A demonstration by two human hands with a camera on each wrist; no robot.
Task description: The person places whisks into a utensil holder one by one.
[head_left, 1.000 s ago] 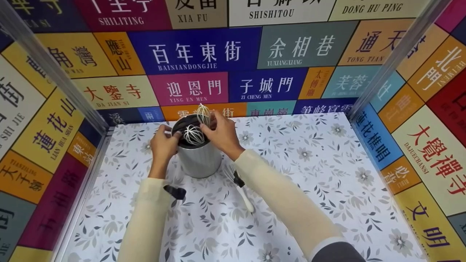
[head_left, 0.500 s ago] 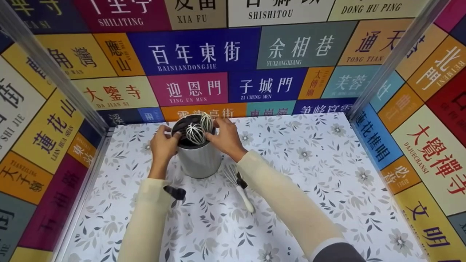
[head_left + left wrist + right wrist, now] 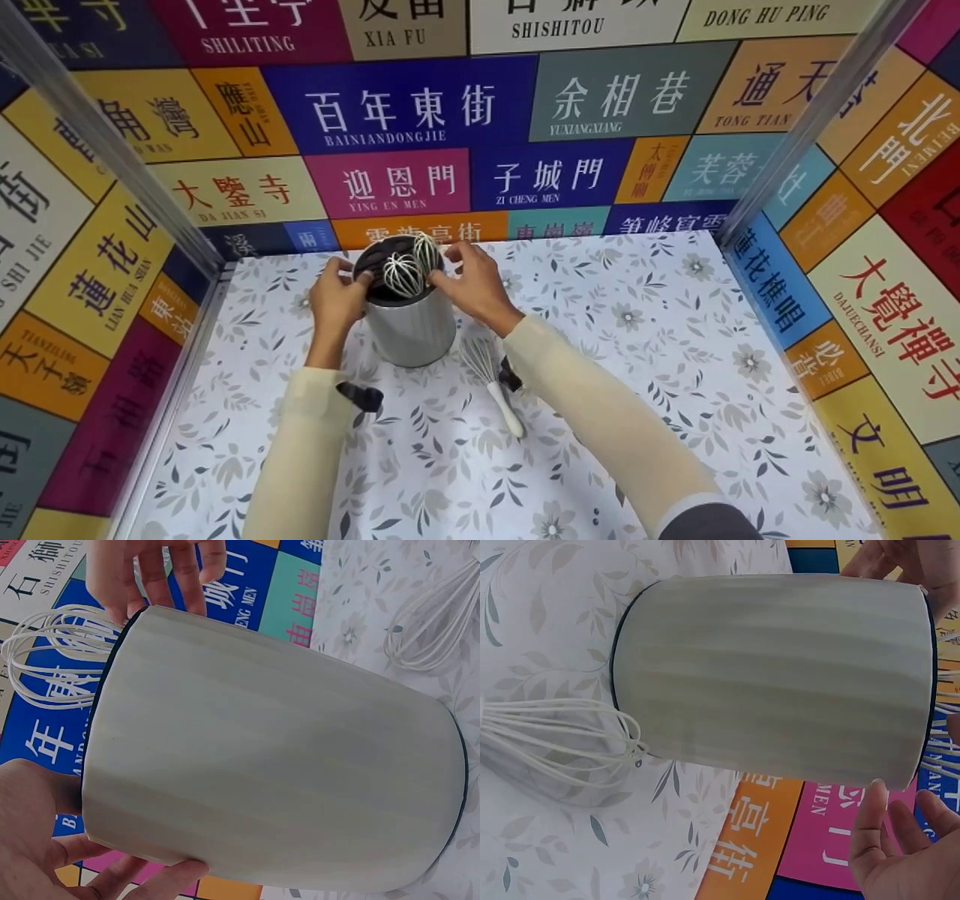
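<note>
A pale grey ribbed utensil holder (image 3: 411, 334) with a dark insert stands upright on the table near the back. Two whisks stick up from it, their wire heads on top: one whisk (image 3: 403, 274) nearer, the other whisk (image 3: 427, 253) behind to its right. My left hand (image 3: 337, 294) grips the holder's left rim, thumb over the edge and fingers along the outer wall (image 3: 169, 879). At the right rim is my right hand (image 3: 478, 283), its fingers loosely bent beside the whisk heads and fingertips (image 3: 876, 795) right at the wall. The handles are hidden inside.
A third whisk (image 3: 491, 386) with a white handle lies on the flowered tabletop (image 3: 637, 420), in front of the holder and to its right. Walls with coloured sign panels (image 3: 405, 105) enclose the back and sides. Dark wrist straps show on both sleeves.
The rear whisk has sunk lower into the holder. My right hand has let go of it and shifted a little to the right. My left hand has stayed on the rim.
</note>
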